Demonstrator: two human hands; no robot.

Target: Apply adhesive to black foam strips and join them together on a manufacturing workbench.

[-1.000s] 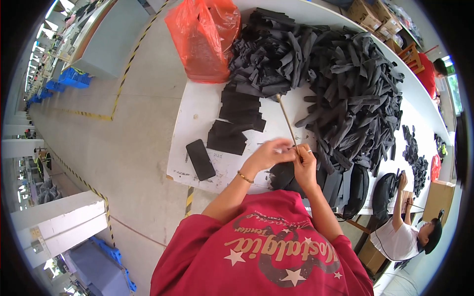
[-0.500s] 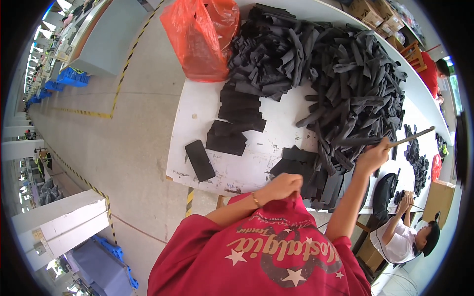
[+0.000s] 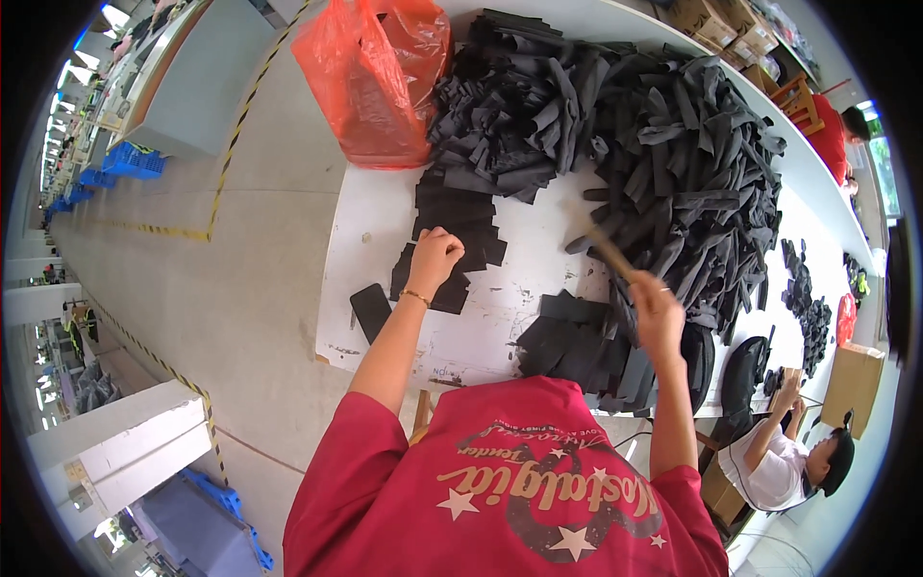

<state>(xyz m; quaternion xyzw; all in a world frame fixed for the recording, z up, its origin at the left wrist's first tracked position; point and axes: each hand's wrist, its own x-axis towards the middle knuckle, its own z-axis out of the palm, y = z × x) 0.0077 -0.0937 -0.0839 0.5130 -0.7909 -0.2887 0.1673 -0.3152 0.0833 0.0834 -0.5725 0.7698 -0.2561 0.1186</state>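
My left hand (image 3: 437, 256) is over the overlapping flat black fabric pieces (image 3: 460, 210) on the left of the table. Its fingers are curled closed; what they hold, if anything, is hidden against the black. My right hand (image 3: 658, 306) grips a thin light-brown stick (image 3: 610, 250), which slants up and left, its far end blurred. That hand is at the near edge of a big heap of black fabric strips (image 3: 683, 163). More flat black pieces (image 3: 567, 335) lie fanned out at the table's near edge, between my hands.
A black phone (image 3: 369, 310) lies beside my left forearm on the white table (image 3: 404, 351). An orange-red plastic bag (image 3: 375, 96) stands at the far left, next to another black fabric pile (image 3: 505, 115). A person in white (image 3: 784, 452) sits at the right, near a cardboard box (image 3: 853, 385).
My left hand has gone from my shirt front out to the left fabric pieces. My right hand has come left, and the stick has swung from pointing right to pointing up-left.
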